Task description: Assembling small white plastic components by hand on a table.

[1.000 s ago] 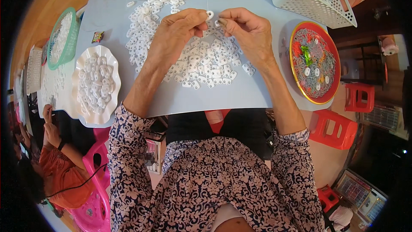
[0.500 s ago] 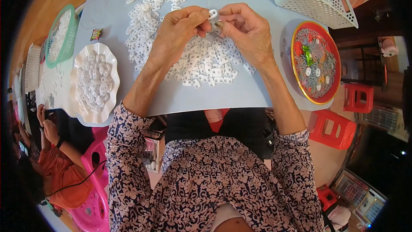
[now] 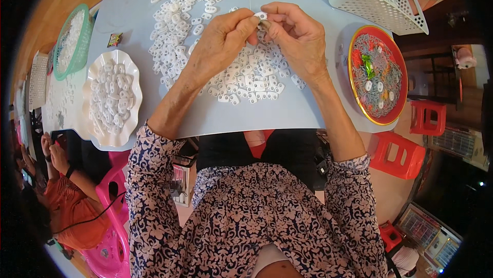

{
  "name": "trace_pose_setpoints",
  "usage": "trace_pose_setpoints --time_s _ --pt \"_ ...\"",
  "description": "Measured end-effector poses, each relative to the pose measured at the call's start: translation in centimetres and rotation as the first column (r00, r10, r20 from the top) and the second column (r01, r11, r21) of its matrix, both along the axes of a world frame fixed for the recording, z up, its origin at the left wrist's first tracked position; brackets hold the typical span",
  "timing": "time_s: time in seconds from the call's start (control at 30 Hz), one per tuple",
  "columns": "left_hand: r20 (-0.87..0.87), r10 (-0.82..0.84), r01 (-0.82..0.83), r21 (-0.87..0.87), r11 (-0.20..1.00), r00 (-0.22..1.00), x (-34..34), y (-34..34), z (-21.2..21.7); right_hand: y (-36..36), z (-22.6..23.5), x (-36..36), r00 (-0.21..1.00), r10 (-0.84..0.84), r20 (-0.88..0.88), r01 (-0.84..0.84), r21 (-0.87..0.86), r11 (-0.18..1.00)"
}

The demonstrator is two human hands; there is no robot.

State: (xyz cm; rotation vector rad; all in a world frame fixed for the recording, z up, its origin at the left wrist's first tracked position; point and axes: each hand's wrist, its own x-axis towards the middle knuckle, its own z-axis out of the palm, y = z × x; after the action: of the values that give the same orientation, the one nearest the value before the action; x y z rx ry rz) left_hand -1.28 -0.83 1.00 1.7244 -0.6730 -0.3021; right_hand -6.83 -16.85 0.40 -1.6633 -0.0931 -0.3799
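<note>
Above a spread of loose white two-hole plastic pieces point(image 3: 254, 80), my two hands meet at the fingertips. My left hand point(image 3: 226, 36) is closed in a pinch at a small white plastic piece point(image 3: 262, 16), whose hole faces up. Thumb and fingers of my right hand point(image 3: 299, 36) are closed against the same spot. A small dark brownish bit shows at the right thumb tip, too small to name. Whatever else lies between the fingers is hidden. To the right stands a red gold-rimmed dish point(image 3: 403, 80) of small grey parts, several white pieces and a green wrapper.
A scalloped white dish point(image 3: 134, 75) of white pieces stands at the left, near a small wrapped sweet point(image 3: 114, 40). Beyond are a green basket point(image 3: 84, 41) and a perforated white basket point(image 3: 370, 13). Another person point(image 3: 72, 201) sits at the left; red stools point(image 3: 398, 154) stand at right.
My left hand has shifted slightly right, bringing the white piece against my right fingertips. The gap between the hands has narrowed. My right hand has barely moved.
</note>
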Motion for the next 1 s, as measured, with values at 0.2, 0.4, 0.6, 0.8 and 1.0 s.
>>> trace_pose_setpoints --time_s 0.2,0.4,0.6,0.8,1.0 --pt "-0.123 0.013 -0.007 0.052 0.999 0.992 0.3 -0.1 0.6 0.0 0.3 -0.1 0.999 0.036 -0.032 -0.035 0.011 0.999" --pt "-0.09 0.006 -0.004 0.021 1.0 0.996 0.0 -0.2 0.5 0.1 -0.6 0.2 0.998 0.048 0.05 -0.045 -0.074 0.996" --pt "-0.065 0.016 -0.012 0.056 0.998 0.998 -0.1 -0.3 0.4 0.0 -0.4 0.0 0.993 0.015 0.118 0.017 -0.26 0.966" --pt "-0.039 0.008 -0.007 0.022 1.0 0.999 -0.3 -0.5 0.2 -0.1 0.3 -0.2 0.985 -0.007 0.17 0.072 -0.38 0.922" --pt "-0.026 -0.011 0.011 -0.004 1.0 1.0 -0.6 -0.6 0.3 -0.2 0.3 -0.3 0.982 0.002 0.188 0.08 -0.425 0.901"
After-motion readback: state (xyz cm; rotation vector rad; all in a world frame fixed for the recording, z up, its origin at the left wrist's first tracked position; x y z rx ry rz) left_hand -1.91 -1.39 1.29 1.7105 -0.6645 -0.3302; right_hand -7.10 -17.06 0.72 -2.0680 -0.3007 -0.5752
